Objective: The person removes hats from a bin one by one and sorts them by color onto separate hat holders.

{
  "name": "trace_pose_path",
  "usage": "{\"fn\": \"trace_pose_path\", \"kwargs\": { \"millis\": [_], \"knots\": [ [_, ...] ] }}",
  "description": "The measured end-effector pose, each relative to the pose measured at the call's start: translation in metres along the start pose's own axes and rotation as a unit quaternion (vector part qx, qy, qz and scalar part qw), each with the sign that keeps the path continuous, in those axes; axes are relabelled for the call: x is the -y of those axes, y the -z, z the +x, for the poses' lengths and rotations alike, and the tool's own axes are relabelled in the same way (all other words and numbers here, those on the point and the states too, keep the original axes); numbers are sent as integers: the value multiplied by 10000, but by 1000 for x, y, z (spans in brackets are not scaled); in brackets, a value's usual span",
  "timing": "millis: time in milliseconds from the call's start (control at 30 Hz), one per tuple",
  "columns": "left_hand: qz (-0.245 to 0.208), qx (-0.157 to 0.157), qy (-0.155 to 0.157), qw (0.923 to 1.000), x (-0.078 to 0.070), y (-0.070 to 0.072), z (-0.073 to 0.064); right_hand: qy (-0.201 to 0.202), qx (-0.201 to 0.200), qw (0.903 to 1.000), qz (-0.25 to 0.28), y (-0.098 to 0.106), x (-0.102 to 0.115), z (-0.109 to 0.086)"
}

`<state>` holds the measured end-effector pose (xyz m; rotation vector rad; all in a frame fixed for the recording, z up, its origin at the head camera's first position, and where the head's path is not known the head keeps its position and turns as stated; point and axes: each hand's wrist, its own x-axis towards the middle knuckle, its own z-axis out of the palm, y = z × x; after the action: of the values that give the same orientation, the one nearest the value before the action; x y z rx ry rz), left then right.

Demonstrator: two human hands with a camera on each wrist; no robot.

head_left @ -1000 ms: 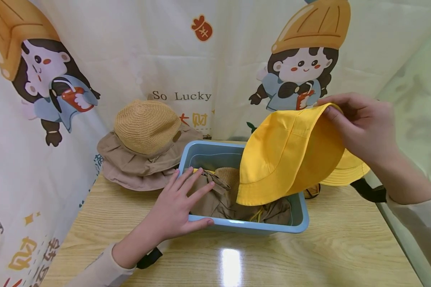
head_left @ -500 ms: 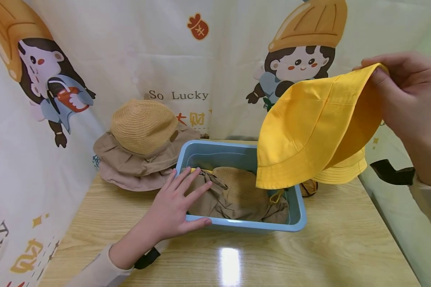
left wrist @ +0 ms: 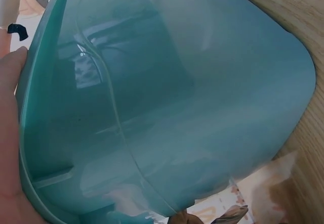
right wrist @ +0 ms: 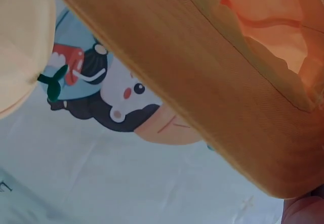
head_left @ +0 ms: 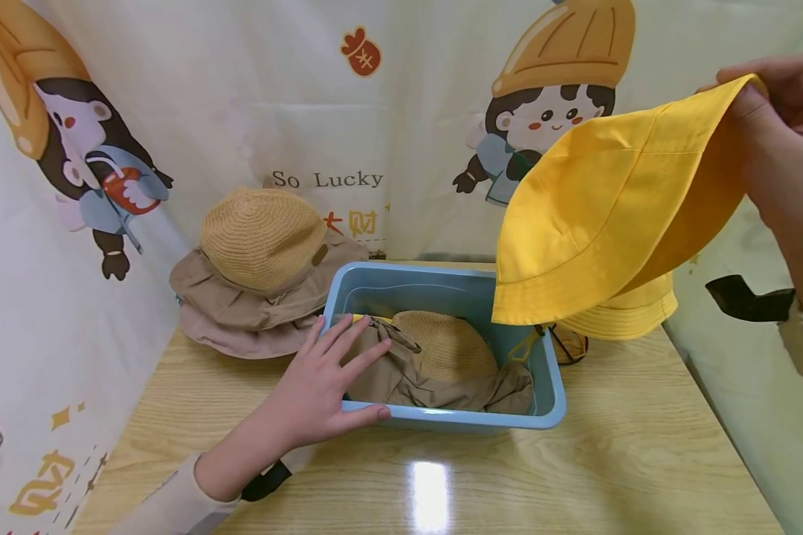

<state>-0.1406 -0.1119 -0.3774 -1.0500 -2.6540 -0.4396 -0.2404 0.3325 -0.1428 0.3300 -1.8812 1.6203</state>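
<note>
My right hand [head_left: 786, 134] pinches the brim of a yellow bucket hat [head_left: 595, 208], which hangs tilted above the right end of a blue plastic bin [head_left: 455, 418]. In the right wrist view the hat's brim [right wrist: 167, 82] crosses the picture, with a fingertip [right wrist: 304, 211] at its lower edge. Spread fingers of my left hand [head_left: 321, 383] rest over the bin's front left corner, the thumb along the front rim. The left wrist view shows mostly the bin's outer wall [left wrist: 167, 97]. Inside the bin lie a woven straw hat [head_left: 451, 345] and a brown cloth hat [head_left: 388, 375].
Left of the bin, a straw hat [head_left: 264, 238] sits on brown [head_left: 234, 297] and pinkish [head_left: 234, 338] wide-brimmed hats. Another yellow hat [head_left: 642, 312] stands behind the bin's right end, near a dark-strapped item [head_left: 571, 345]. A printed curtain [head_left: 435, 148] backs the wooden table [head_left: 348, 483].
My right hand has carried the yellow bucket hat up and to the right, uncovering the straw hat in the bin. My left hand has stayed on the bin's corner.
</note>
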Motion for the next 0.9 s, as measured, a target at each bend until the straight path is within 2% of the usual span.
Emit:
{"fn": "trace_pose_path", "kwargs": {
  "millis": [133,233,467,533,633,733,800,867,900],
  "knots": [
    [58,42,7,10000,-1,-1,1,-37,-233,9963,-831,6,1,6],
    [98,59,11,9999,-2,-1,1,-22,-398,9854,-1653,10,2,11],
    [123,33,-92,9999,0,-3,1,-129,-342,9845,-1717,18,0,25],
    [56,159,-138,9998,1,-1,2,-117,-365,9840,-1743,17,1,27],
    [-234,595,-177,9978,3,8,5,-156,-412,9850,-1666,14,4,28],
    [-677,1092,-315,9912,3,24,10,-154,-434,9884,-1448,8,6,29],
    [-1029,1299,-601,9843,1,36,18,-121,-438,9933,-1059,4,6,29],
    [-1437,1518,-932,9735,-4,47,30,-100,-381,9973,-623,1,6,30],
    [-1798,1651,-1085,9637,-8,51,37,-85,-372,9980,-512,0,6,31]
  ]
}}
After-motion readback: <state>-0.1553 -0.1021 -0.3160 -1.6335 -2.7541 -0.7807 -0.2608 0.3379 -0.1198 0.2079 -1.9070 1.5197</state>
